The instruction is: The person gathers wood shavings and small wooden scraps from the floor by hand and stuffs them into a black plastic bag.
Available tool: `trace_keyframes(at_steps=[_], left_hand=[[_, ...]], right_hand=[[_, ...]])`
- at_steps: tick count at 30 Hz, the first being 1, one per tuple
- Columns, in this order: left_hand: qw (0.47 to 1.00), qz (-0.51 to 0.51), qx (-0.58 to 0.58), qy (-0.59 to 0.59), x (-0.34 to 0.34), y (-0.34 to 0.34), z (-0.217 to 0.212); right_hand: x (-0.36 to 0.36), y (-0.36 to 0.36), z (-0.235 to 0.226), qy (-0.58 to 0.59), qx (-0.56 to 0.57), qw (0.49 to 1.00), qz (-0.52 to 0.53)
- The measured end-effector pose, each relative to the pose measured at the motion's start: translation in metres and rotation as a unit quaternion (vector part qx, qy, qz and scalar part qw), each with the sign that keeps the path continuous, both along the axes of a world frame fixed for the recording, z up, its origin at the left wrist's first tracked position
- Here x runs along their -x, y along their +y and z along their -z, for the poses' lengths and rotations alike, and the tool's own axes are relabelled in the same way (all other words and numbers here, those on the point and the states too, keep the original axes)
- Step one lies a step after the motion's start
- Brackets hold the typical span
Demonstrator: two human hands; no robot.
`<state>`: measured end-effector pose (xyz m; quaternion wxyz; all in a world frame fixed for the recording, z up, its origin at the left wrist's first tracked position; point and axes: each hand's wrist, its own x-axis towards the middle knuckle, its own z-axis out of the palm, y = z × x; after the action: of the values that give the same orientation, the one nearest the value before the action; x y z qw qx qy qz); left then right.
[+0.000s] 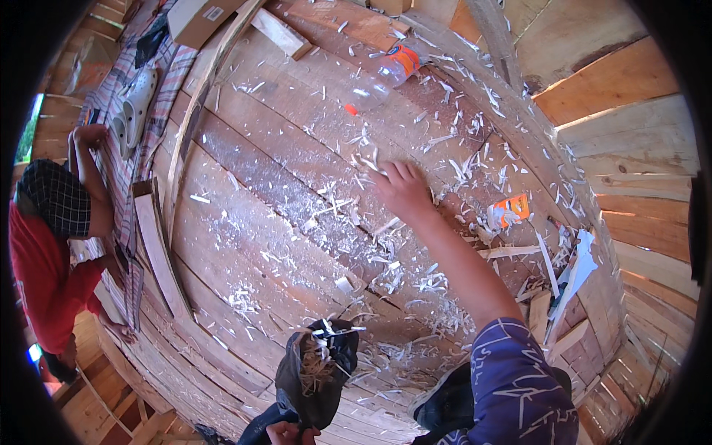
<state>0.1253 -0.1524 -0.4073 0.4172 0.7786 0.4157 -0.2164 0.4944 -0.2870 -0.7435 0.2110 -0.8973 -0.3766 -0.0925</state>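
My right hand reaches out over the plank floor, its fingers bent around a few pale wood shavings. At the lower edge my left hand grips a black bag. The mouth of that bag gapes upward, and curled shavings fill it. More loose shavings lie scattered and heaped between the two hands. My left fingers are partly cut off by the picture's edge.
A clear plastic bottle with an orange label lies at the far side. Right of my forearm are an orange-and-white packet and wood scraps. On the left, a person in red sits near grey clogs and a cardboard box.
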Motion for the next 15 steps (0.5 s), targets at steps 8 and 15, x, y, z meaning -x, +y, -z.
trace_keyframes(at_steps=[8,15], left_hand=[[0.998,0.038,-0.032,-0.041,-0.015,-0.005,-0.003],[0.992,-0.055,0.091,-0.07,-0.03,-0.008,0.009]], right_hand=[[0.047,-0.033,-0.068,0.326,-0.178,0.928,0.006],[0.152,-0.009,-0.194,0.435,-0.127,0.777,-0.437]])
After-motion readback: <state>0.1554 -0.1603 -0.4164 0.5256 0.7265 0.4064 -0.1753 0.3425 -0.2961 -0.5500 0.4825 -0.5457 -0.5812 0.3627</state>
